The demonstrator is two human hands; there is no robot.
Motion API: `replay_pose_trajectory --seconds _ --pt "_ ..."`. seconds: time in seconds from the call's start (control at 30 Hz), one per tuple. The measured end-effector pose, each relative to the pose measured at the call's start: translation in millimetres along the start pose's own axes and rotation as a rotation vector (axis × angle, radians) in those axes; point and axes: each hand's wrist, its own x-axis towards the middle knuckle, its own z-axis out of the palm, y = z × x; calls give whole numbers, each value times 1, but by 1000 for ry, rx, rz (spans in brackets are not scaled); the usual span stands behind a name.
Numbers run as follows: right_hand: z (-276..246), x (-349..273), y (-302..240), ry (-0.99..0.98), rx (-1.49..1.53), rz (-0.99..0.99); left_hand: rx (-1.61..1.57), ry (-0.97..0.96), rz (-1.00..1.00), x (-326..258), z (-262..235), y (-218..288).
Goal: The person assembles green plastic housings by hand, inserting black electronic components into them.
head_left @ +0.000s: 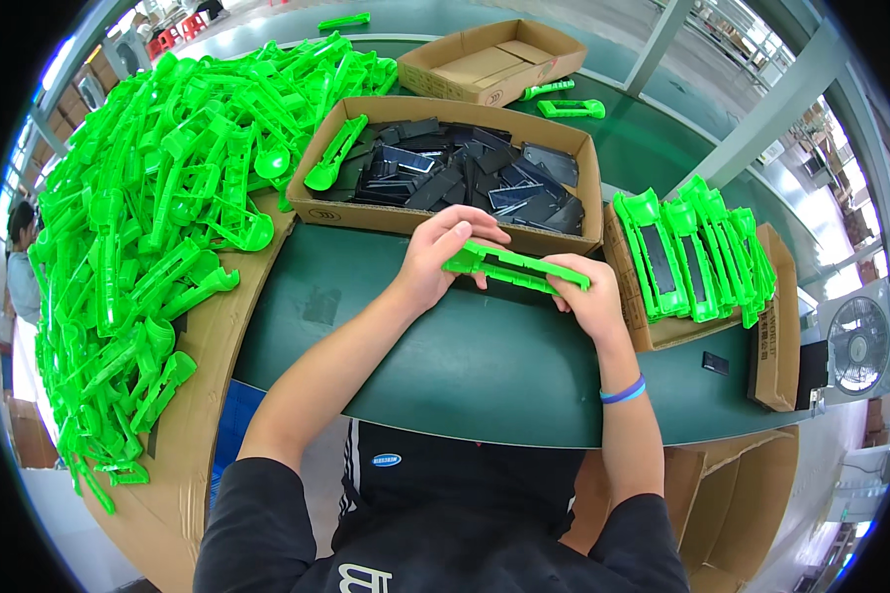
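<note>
One green plastic piece (pixel 516 267) clamped between left hand (pixel 433 262) and right hand (pixel 588 296) above the table; few finished units (pixel 692 252) racked right, large heap (pixel 168 198) unprocessed left.

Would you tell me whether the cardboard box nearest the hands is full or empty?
Partly full: the cardboard box holds a jumble of black parts.
</note>
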Motion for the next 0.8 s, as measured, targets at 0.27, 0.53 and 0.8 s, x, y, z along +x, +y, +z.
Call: replay_pose_trajectory --seconds 0.27,0.53,0.8 --pt "42 -5 -1 301 -882 -929 -584 211 95 1 15 17" --pt "51 1 12 -283 425 -137 -471 146 -19 1 -8 15" --pt "89 7 3 -132 463 103 -446 127 -81 -5 6 1"
